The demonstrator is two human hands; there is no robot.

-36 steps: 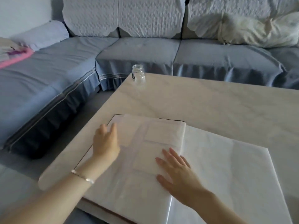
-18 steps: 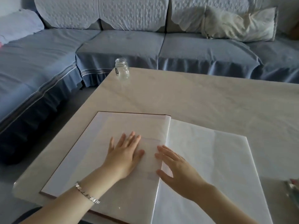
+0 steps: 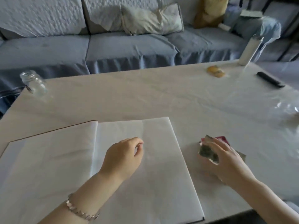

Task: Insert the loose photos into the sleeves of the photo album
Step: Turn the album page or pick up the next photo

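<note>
- On the pale marble-look table, a large photo album with white pages lies open and flat in front of the person, its right page bare and within easy reach, ready to take prints.
- Just beside the album's right edge sits a small pile of loose photos, kept close so each one travels only a short way.
- The right hand covers that pile. Its fingers are bent over a dark glossy photo whose near edge tilts up off the stack, so it looks gripped for lifting; the thumb is hidden.
- The left hand hovers over the right page with its fingers loosely curled, thumb near forefinger, holding nothing that shows. It is probably waiting to open a sleeve.
- No sleeve opening is discernible on the white page.
</note>
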